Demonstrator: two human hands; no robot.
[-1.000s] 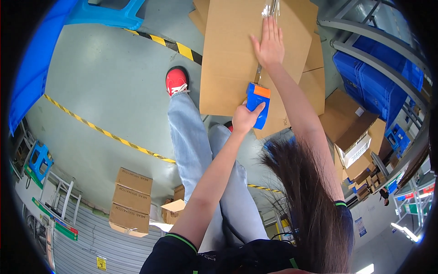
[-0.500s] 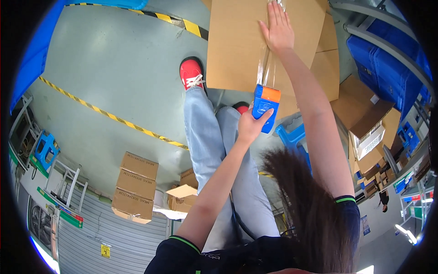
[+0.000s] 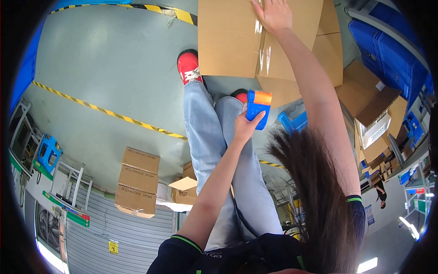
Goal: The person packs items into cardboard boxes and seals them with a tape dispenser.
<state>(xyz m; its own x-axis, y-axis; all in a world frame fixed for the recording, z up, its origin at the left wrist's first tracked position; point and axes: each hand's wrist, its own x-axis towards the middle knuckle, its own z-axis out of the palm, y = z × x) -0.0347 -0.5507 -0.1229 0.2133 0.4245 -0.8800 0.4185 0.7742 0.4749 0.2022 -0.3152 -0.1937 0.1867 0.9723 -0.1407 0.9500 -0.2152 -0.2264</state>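
Left grip (image 3: 245,127): closed around the blue-and-orange tape dispenser (image 3: 258,111), thumb laid along its near face, fingers curled behind and mostly hidden. Left forearm reaches up and inward across my jeans (image 3: 198,118), elbow slightly bent. Dispenser's orange end points away from me, just short of the near edge of the cardboard box (image 3: 228,43); whether tape joins the two, I cannot tell.

Right grip (image 3: 276,16): palm down, flat on the box top beside the center seam, holding nothing. Thumb spread from the fingers; fingertips cut off by the upper edge of view. Right arm long, nearly straight. Shiny clear tape (image 3: 267,60) runs along the seam between hand and near edge. Red shoe (image 3: 188,65) beside the box's left side.
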